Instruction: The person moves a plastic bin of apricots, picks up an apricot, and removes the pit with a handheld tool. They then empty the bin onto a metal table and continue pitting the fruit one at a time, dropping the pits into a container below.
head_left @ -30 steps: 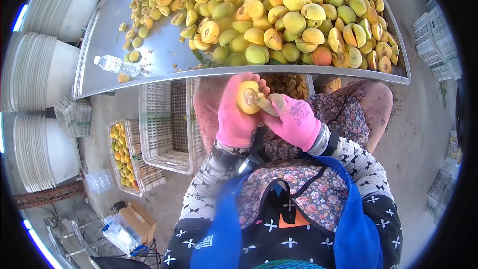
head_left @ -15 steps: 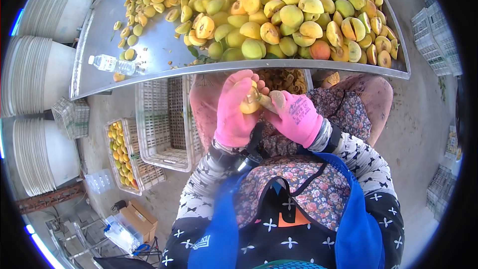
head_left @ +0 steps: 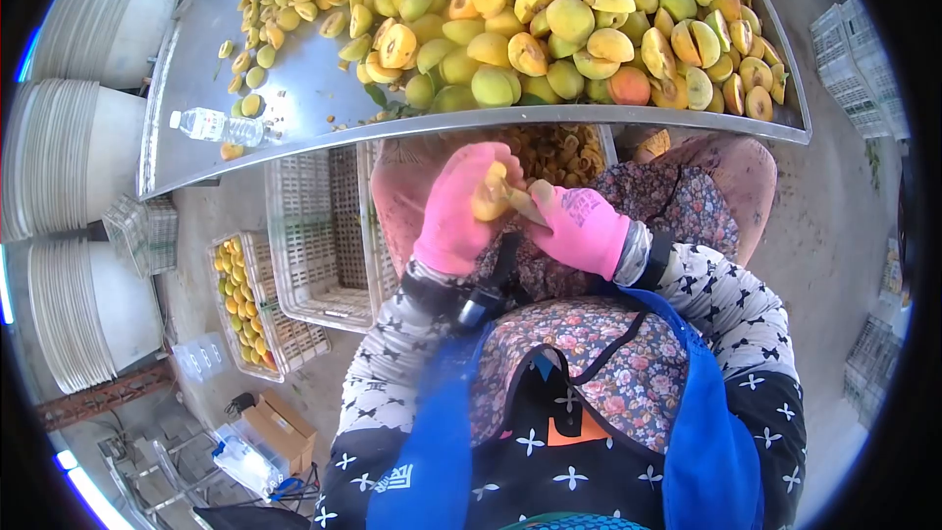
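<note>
My left hand (head_left: 456, 221), in a pink glove, is closed around a yellow peach piece (head_left: 486, 200) just below the table's near edge. My right hand (head_left: 587, 228), gloved the same way, grips a short tool (head_left: 524, 204) whose tip meets the fruit; its working end is too blurred to make out. Under the hands sits a container of brownish-yellow scraps (head_left: 557, 154), partly hidden by the table and my gloves. Heaped on the metal table (head_left: 324, 140) beyond are many yellow-green peaches (head_left: 496, 85), several of them cut in half.
A clear water bottle (head_left: 216, 127) lies on the table's left side. To my left on the floor stand a white plastic crate (head_left: 324, 306) and a smaller crate of peaches (head_left: 285, 358). Stacked white tubs (head_left: 93, 309) line the far left; more crates (head_left: 862, 74) stand at right.
My left hand has tilted and shifted slightly left with the peach piece. The tool stays against the fruit, and the right hand has moved slightly down.
</note>
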The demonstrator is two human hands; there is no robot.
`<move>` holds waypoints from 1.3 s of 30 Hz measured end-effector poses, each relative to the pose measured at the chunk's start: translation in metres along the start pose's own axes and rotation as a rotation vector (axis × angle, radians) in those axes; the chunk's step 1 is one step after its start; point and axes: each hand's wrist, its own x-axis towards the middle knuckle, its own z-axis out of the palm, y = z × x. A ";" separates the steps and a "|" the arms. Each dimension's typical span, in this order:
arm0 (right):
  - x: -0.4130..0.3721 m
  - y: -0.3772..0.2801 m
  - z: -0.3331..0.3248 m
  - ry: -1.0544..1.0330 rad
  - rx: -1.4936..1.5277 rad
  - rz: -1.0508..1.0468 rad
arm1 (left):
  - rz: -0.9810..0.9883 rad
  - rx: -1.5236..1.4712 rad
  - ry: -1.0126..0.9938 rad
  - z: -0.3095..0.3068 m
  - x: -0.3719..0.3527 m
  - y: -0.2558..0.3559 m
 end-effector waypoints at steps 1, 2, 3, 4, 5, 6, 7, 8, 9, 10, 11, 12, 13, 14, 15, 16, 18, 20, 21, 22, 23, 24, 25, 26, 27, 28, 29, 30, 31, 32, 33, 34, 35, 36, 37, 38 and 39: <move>-0.001 0.002 0.002 -0.003 0.022 -0.024 | -0.009 0.043 0.012 -0.002 0.000 0.000; -0.002 0.002 0.006 -0.008 0.048 -0.046 | -0.021 0.086 0.029 -0.004 -0.001 -0.001; -0.004 0.001 0.009 -0.015 0.075 -0.071 | 0.039 0.085 0.050 -0.002 -0.004 -0.002; -0.003 -0.003 0.011 0.037 0.137 -0.062 | 0.104 0.085 0.065 0.004 -0.005 -0.003; -0.001 -0.010 0.015 0.094 0.196 -0.053 | 0.169 0.086 0.075 0.010 -0.004 -0.004; 0.000 -0.014 0.018 0.148 0.257 -0.040 | 0.229 0.086 0.081 0.014 -0.002 -0.006; 0.000 -0.014 0.021 0.183 0.315 -0.085 | 0.288 0.085 0.091 0.017 0.001 -0.008; 0.001 -0.013 0.020 0.123 0.330 0.003 | 0.347 0.086 0.100 0.019 0.004 -0.010; 0.003 -0.012 0.016 0.065 0.343 0.090 | 0.337 0.069 0.100 0.017 0.009 -0.011; 0.006 -0.009 0.011 0.007 0.354 0.175 | 0.289 0.091 0.089 0.017 0.010 -0.010; 0.007 -0.007 0.003 -0.049 0.330 0.213 | 0.238 0.112 0.078 0.017 0.010 -0.007; 0.004 -0.003 0.005 -0.013 0.204 0.117 | 0.185 0.131 0.067 0.017 0.010 -0.006; 0.000 0.003 0.011 0.017 0.077 0.020 | 0.097 0.089 0.061 0.008 0.013 -0.006; 0.000 0.007 0.014 0.049 -0.051 -0.080 | 0.122 0.100 0.119 0.011 0.010 -0.007; -0.001 0.007 0.017 -0.007 0.118 0.025 | 0.148 0.113 0.177 0.017 0.003 -0.008; -0.003 0.004 0.021 0.043 0.183 0.008 | 0.170 0.129 0.240 0.018 -0.002 -0.010; 0.001 -0.011 0.020 0.144 0.311 -0.027 | 0.316 0.159 0.196 0.020 0.003 -0.010; 0.000 -0.009 0.030 0.102 0.391 0.068 | 0.467 0.194 0.183 0.023 0.008 -0.011; 0.004 -0.005 0.033 0.090 0.367 0.035 | 0.504 0.183 0.205 0.024 0.013 -0.012; 0.004 -0.004 0.033 0.069 0.396 0.061 | 0.465 0.205 0.184 0.021 0.014 -0.011; 0.005 -0.005 0.030 0.049 0.425 0.088 | 0.428 0.225 0.165 0.018 0.015 -0.008; 0.007 -0.007 0.026 0.029 0.453 0.115 | 0.389 0.244 0.146 0.014 0.015 -0.007; 0.006 -0.012 0.018 -0.005 0.509 0.191 | 0.372 0.260 0.135 0.011 0.018 -0.007; 0.005 -0.014 0.015 -0.042 0.565 0.268 | 0.355 0.274 0.127 0.007 0.020 -0.008; 0.004 -0.013 0.018 0.002 0.530 0.250 | 0.337 0.288 0.121 0.005 0.021 -0.009; 0.004 -0.011 0.023 0.044 0.497 0.233 | 0.381 0.277 0.152 0.005 0.021 -0.012; 0.004 -0.010 0.026 0.087 0.463 0.212 | 0.427 0.266 0.182 0.008 0.022 -0.017; 0.005 -0.010 0.025 0.034 0.486 0.239 | 0.474 0.257 0.209 0.010 0.023 -0.018; 0.008 -0.008 0.022 -0.016 0.509 0.268 | 0.408 0.251 0.213 0.009 0.022 -0.016; 0.008 -0.008 0.019 -0.069 0.532 0.300 | 0.377 0.305 0.179 0.005 0.023 -0.013; 0.007 -0.010 0.016 -0.120 0.660 0.363 | 0.343 0.357 0.144 0.000 0.023 -0.010; 0.009 -0.015 0.011 -0.171 0.788 0.424 | 0.311 0.407 0.111 -0.003 0.022 -0.008; 0.009 -0.019 0.008 -0.226 0.916 0.482 | 0.356 0.408 0.066 -0.002 0.022 -0.008; 0.010 -0.019 0.005 -0.284 1.074 0.505 | 0.444 0.449 0.053 -0.004 0.022 -0.009; 0.011 -0.018 0.002 -0.340 1.231 0.522 | 0.537 0.493 0.037 -0.005 0.023 -0.012; 0.012 -0.017 0.000 -0.393 1.391 0.539 | 0.627 0.538 0.019 -0.007 0.025 -0.013; 0.011 -0.016 -0.002 -0.421 1.403 0.525 | 0.618 0.548 0.002 -0.010 0.023 -0.014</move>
